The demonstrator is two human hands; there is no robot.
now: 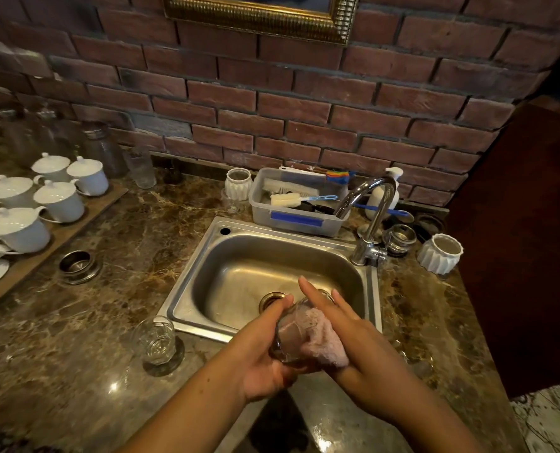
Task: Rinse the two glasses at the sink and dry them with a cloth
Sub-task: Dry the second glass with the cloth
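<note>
A glass (288,335) is wiped with a pink cloth (326,343) above the near rim of the sink (187,289).
The glass is grasped by the left hand (265,364), cupped from below with the thumb laid up its side, and is held tilted. The pink cloth is pressed against the glass by the straight fingers of the right hand (363,348); the thumb of that hand is hidden. The second glass (154,338) is stood on the bench (102,328), just beside the sink's near-left corner.
</note>
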